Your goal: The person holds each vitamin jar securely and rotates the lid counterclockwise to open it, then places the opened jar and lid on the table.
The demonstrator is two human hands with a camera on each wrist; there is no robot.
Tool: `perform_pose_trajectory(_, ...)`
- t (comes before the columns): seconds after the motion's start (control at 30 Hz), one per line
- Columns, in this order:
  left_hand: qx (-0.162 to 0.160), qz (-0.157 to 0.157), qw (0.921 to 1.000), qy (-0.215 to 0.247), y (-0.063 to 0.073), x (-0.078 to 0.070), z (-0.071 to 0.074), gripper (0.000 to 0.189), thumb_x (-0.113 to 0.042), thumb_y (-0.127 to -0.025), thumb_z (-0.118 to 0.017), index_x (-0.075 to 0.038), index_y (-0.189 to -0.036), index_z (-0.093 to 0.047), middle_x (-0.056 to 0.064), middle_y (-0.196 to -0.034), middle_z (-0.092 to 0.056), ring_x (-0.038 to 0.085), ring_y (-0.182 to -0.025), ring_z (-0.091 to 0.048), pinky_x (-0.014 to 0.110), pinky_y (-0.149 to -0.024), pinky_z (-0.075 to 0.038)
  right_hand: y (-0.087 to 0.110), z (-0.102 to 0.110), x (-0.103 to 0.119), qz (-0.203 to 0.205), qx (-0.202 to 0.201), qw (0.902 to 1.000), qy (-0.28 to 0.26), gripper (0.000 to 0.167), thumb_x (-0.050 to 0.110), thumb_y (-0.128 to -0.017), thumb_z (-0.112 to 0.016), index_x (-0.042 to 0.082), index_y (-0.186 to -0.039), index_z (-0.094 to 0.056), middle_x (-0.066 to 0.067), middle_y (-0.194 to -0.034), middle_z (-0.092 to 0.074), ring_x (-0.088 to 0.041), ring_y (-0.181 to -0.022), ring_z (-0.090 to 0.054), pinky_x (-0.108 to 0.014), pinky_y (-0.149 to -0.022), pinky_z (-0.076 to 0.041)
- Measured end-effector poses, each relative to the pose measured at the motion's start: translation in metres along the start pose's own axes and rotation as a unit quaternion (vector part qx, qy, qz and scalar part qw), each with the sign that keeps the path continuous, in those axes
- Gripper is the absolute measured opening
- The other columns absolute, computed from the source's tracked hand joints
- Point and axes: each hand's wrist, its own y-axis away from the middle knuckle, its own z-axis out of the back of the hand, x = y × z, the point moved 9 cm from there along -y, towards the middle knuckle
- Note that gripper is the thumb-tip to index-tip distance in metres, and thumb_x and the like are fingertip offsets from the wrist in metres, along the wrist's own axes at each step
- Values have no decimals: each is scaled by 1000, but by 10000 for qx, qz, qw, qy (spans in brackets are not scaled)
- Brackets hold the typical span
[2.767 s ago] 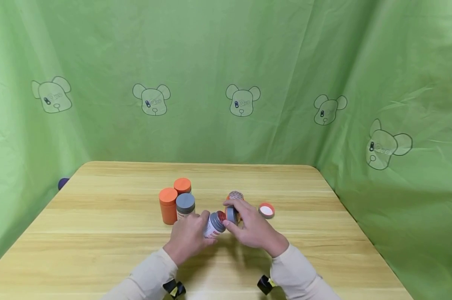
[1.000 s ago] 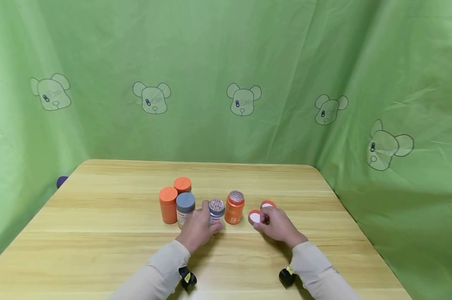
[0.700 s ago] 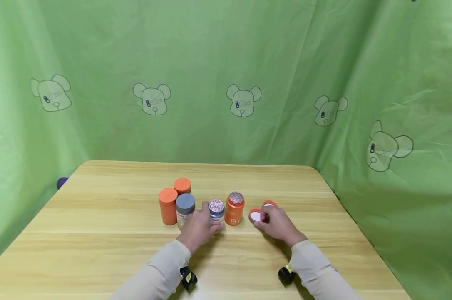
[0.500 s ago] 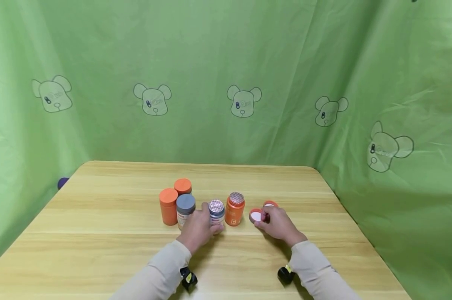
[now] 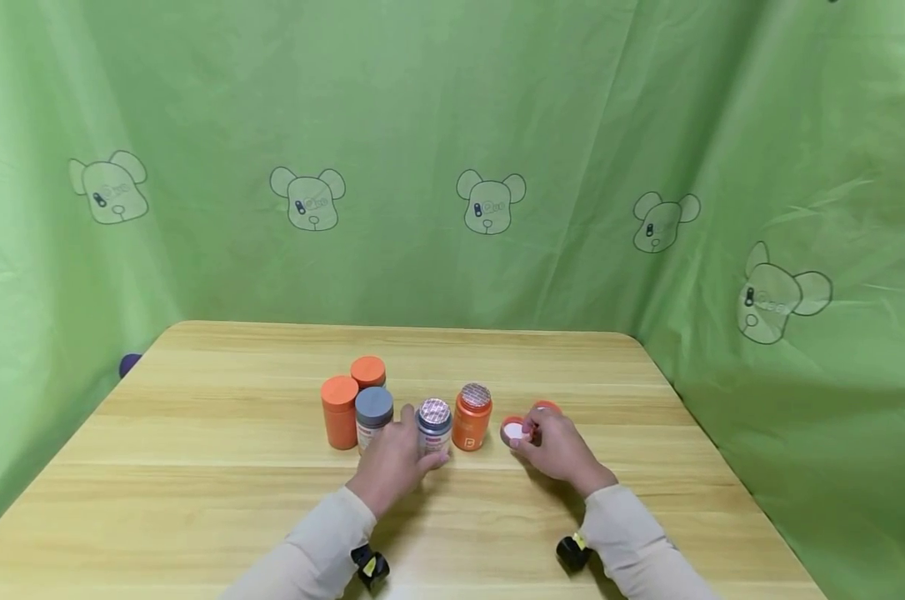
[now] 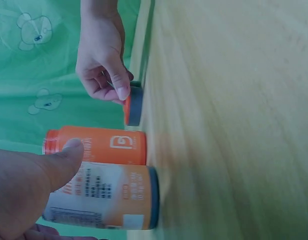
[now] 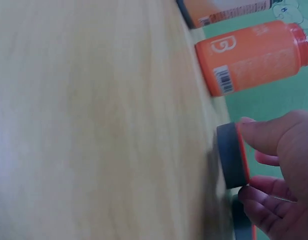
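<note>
A white-and-orange bottle (image 5: 434, 435) with a grey neck and patterned seal stands uncapped. My left hand (image 5: 394, 457) is loosely around it, thumb straight in front, fingers spread on its left. In the left wrist view the thumb overlaps an orange bottle (image 6: 114, 145) beside it, also uncapped and sealed. To the right, my right hand (image 5: 561, 450) pinches the edge of a grey cap (image 7: 233, 156) with an orange rim and white lining, lying inner side up on the table. A second such cap (image 7: 242, 217) lies right behind it, partly hidden by the fingers.
Left of my left hand stand a grey-lidded bottle (image 5: 373, 408) and two orange-lidded bottles, one in front (image 5: 340, 417) and one behind (image 5: 368, 369), close together. A green curtain (image 5: 392, 275) hangs past the far edge of the wooden table (image 5: 220, 467).
Earlier the left hand held the white bottle tilted while the right hand took off its cap. Now it stands upright, the cap lies on the table, and my left fingers have spread slightly.
</note>
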Motion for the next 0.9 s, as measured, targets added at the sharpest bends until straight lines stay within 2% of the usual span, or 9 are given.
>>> perform_pose_trajectory(0.13, -178, -158, 9997, -87, 8, -4, 14, 63, -45, -79, -78, 4, -111, -53, 11, -79, -65, 17, -61, -61, 29, -50, -49, 2, 8, 7, -100, -176, 9998, -83, 22, 20, -84, -77, 8, -90, -60, -6, -87, -57, -21, -80, -54, -37, -71, -47)
perform_pose_trajectory(0.33, -1085, -657, 9915, -282, 20, -7, 46, 57, -36, -78, -81, 1, -112, -55, 0, -65, -57, 9, -49, -51, 22, -42, -39, 3, 28, 30, 136, -667, 9972, -323, 23, 18, -85, -76, 4, -97, -62, -9, -91, -60, -25, -83, -58, -39, -72, -49)
perform_pose_trajectory(0.43, -1453, -673, 9865, -331, 24, -2, 59, 56, -32, -77, -82, 0, -111, -52, -3, -60, -52, 8, -45, -46, 22, -41, -37, 5, 38, 44, 224, -934, 9939, -544, 22, 15, -84, -76, 4, -97, -62, -5, -87, -60, -22, -79, -58, -37, -70, -48)
perform_pose_trajectory(0.53, -1695, -571, 9830, -419, 26, 8, 66, 62, -32, -76, -83, 0, -116, -48, 1, -58, -53, 12, -42, -47, 27, -39, -39, 7, 45, 63, 360, -1109, 9895, -856, 20, 13, -83, -76, 5, -95, -62, -2, -82, -59, -19, -75, -57, -37, -68, -49)
perform_pose_trajectory(0.63, -1695, -286, 9840, -478, 26, 20, 67, 69, -33, -76, -83, -1, -125, -45, 8, -60, -58, 20, -42, -53, 31, -38, -40, 8, 46, 83, 676, -1147, 9847, -1121, 19, 11, -82, -76, 5, -93, -63, 1, -79, -58, -15, -71, -55, -36, -65, -50)
perform_pose_trajectory(0.77, -1380, 53, 9889, -540, 25, 34, 61, 70, -34, -79, -80, -5, -132, -46, 9, -60, -58, 20, -42, -51, 31, -37, -38, 8, 40, 104, 1041, -966, 9797, -1415, 18, 8, -82, -76, 3, -92, -62, 4, -78, -59, -11, -70, -54, -29, -62, -49)
perform_pose_trajectory(0.9, -1332, 102, 9894, -571, 26, 39, 58, 62, -34, -79, -80, -8, -129, -53, 10, -72, -59, 21, -50, -53, 31, -42, -40, 7, 30, 116, 1134, -750, 9772, -1633, 16, 6, -82, -75, 6, -89, -61, 6, -77, -58, -9, -69, -54, -26, -61, -48)
